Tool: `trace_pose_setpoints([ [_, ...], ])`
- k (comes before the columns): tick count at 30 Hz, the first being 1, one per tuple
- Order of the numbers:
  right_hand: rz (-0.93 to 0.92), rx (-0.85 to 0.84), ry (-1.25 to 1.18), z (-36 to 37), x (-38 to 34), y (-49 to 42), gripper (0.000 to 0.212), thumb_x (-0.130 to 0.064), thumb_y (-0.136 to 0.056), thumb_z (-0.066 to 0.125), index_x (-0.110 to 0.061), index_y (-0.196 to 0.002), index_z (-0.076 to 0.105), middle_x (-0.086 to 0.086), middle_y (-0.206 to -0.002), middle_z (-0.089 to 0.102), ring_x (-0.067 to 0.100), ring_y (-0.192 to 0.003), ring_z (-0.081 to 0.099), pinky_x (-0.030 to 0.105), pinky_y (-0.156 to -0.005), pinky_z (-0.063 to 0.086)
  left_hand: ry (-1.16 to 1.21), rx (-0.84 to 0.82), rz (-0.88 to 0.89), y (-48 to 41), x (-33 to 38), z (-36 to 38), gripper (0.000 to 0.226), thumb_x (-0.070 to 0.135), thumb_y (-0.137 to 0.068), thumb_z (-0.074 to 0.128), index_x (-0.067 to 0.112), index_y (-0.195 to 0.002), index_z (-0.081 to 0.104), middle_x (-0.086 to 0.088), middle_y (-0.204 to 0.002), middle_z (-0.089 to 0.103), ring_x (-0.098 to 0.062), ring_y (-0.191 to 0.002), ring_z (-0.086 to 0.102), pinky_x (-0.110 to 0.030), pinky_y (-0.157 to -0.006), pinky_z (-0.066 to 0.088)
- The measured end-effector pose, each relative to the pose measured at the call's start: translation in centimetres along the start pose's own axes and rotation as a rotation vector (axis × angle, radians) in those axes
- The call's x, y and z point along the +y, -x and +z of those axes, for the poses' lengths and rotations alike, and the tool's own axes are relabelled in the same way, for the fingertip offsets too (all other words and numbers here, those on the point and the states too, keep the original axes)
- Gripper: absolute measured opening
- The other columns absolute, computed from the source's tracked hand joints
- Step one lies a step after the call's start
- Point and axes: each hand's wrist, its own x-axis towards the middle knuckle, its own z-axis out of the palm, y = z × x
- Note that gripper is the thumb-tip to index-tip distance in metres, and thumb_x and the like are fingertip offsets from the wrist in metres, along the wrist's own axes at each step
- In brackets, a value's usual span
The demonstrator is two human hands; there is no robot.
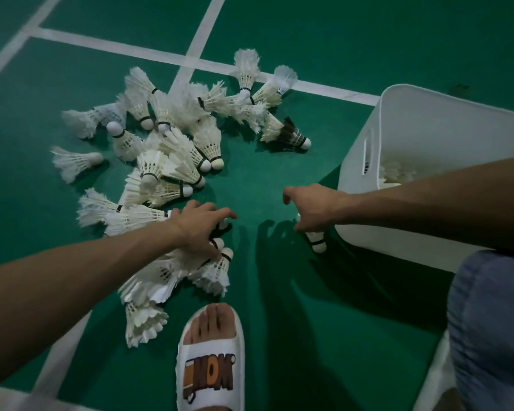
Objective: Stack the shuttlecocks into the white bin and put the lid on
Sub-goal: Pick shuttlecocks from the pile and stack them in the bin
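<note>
Several white shuttlecocks (172, 149) lie scattered in a pile on the green court floor, one with dark feathers (291, 134) at the pile's right edge. The white bin (404, 126) stands at the right with a few shuttlecocks (395, 173) inside. My left hand (201, 229) reaches down over the near shuttlecocks (217, 265), fingers spread and touching them. My right hand (312, 210) hangs just left of the bin, fingers curled round a shuttlecock (316, 241) whose cork points down. No lid is in view.
My foot in a white slipper (211, 360) stands at the bottom centre. My knee in blue cloth (490, 321) is at the lower right, beside the bin. White court lines (196, 43) cross the floor behind the pile.
</note>
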Motion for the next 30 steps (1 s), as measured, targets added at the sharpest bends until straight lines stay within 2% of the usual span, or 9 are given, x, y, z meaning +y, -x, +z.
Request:
trace_pose_setpoints([
  [4,0.007,-0.004,-0.018,-0.2,-0.1,-0.1,0.054,-0.019,-0.084,0.064,-0.014,-0.132,0.041,0.005,-0.090,0.053,0.024,-0.080,0.052,0.029,-0.064,0.044,-0.013,0.000,-0.002,-0.5,-0.6,-0.2,0.095,0.057,-0.069,0.076,0.045,-0.144,0.018,-0.001,-0.142,0.034,-0.031,-0.131,0.028,-0.053,-0.100,0.034],
  [7,0.000,0.009,-0.029,-0.1,0.0,-0.1,0.052,-0.017,-0.084,0.062,-0.013,-0.132,0.042,-0.002,-0.074,0.044,0.020,-0.072,0.049,0.026,-0.055,0.039,0.017,-0.003,0.009,-0.7,-1.2,-0.2,0.097,0.055,-0.065,0.079,0.040,-0.143,0.023,-0.004,-0.132,0.042,-0.030,-0.123,0.037,-0.047,-0.096,0.039],
  [9,-0.009,0.038,-0.049,-0.2,0.1,0.0,0.051,-0.017,-0.084,0.062,-0.013,-0.132,0.043,-0.005,-0.072,0.040,0.022,-0.076,0.048,0.026,-0.060,0.037,0.053,-0.002,0.029,-0.9,-1.8,-0.1,0.097,0.051,-0.065,0.081,0.038,-0.143,0.025,-0.006,-0.131,0.044,-0.030,-0.120,0.040,-0.045,-0.098,0.040],
  [14,-0.056,0.143,-0.128,-1.2,0.3,-0.2,0.048,-0.017,-0.084,0.063,-0.013,-0.129,0.047,0.004,-0.099,0.056,0.021,-0.085,0.047,0.024,-0.071,0.036,0.100,0.203,0.085,-1.4,-1.7,-0.2,0.073,0.030,-0.080,0.070,0.029,-0.140,0.028,-0.009,-0.128,0.044,-0.032,-0.113,0.044,-0.036,-0.091,0.035],
  [16,-0.058,0.184,-0.176,-1.6,0.2,-0.4,0.048,-0.015,-0.083,0.063,-0.013,-0.128,0.047,0.003,-0.099,0.054,0.020,-0.085,0.048,0.025,-0.069,0.037,0.133,0.277,0.100,-1.4,-1.7,0.0,0.059,0.027,-0.083,0.066,0.025,-0.133,0.034,-0.010,-0.126,0.044,-0.032,-0.111,0.043,-0.033,-0.085,0.031],
  [20,-0.040,0.199,-0.277,-1.8,0.0,-0.7,0.050,-0.011,-0.082,0.064,-0.014,-0.128,0.045,0.000,-0.093,0.053,0.020,-0.084,0.054,0.028,-0.066,0.041,0.094,0.115,0.114,-1.4,-2.1,0.9,0.072,0.051,-0.071,0.075,0.034,-0.128,0.035,-0.007,-0.137,0.031,-0.031,-0.124,0.030,-0.046,-0.101,0.035],
  [24,-0.046,0.180,-0.210,-1.1,0.2,-0.9,0.052,-0.011,-0.081,0.066,-0.015,-0.128,0.044,0.006,-0.096,0.058,0.023,-0.082,0.052,0.029,-0.065,0.042,0.075,0.065,0.074,-2.1,-2.5,0.5,0.077,0.049,-0.069,0.078,0.043,-0.131,0.031,-0.008,-0.139,0.033,-0.031,-0.128,0.029,-0.049,-0.106,0.029],
  [27,-0.048,0.176,-0.167,-0.4,0.4,-1.1,0.051,-0.013,-0.080,0.070,-0.017,-0.125,0.046,0.010,-0.107,0.061,0.025,-0.083,0.053,0.031,-0.066,0.044,0.050,0.042,0.057,-2.4,-2.5,0.3,0.071,0.043,-0.073,0.075,0.044,-0.132,0.035,-0.007,-0.131,0.034,-0.030,-0.129,0.028,-0.046,-0.106,0.027],
  [30,-0.054,0.198,-0.162,-0.3,0.6,-1.2,0.046,-0.004,-0.084,0.061,-0.018,-0.125,0.046,0.011,-0.113,0.062,0.027,-0.089,0.057,0.037,-0.074,0.051,0.045,0.027,0.057,-2.5,-1.9,0.0,0.057,0.036,-0.077,0.072,0.041,-0.129,0.047,-0.008,-0.127,0.037,-0.028,-0.128,0.027,-0.040,-0.104,0.026],
])
